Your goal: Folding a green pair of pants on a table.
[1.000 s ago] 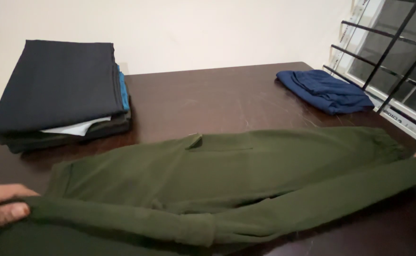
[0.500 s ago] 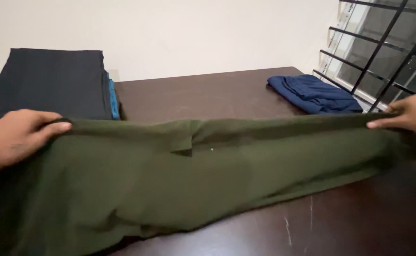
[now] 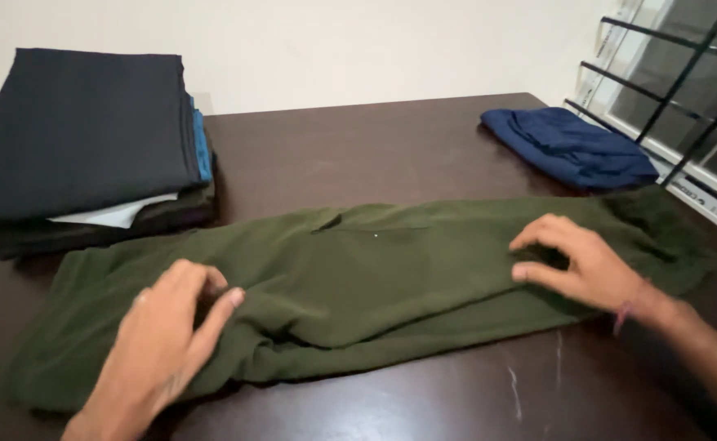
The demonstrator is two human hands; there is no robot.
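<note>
Trousers [image 3: 358, 286], olive and soft-knit, lie lengthwise left to right across the dark counter [image 3: 391, 147]. Left hand [image 3: 158, 347] and right hand [image 3: 583, 265] rest on them, fingers spread, gripping nothing.

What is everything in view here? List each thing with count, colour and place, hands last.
green garment: one, olive green, spread lengthwise across the near half of the table
stack of folded clothes: one stack, mostly black with blue and white layers showing, far left of the table
blue garment: one, navy, folded, far right by the window
table: one, dark brown wood
window bars: black, upper right
wall: cream, behind the table
left hand: one, fingers spread, resting on the green garment's left part
right hand: one, fingers curled on the garment's right part
</note>
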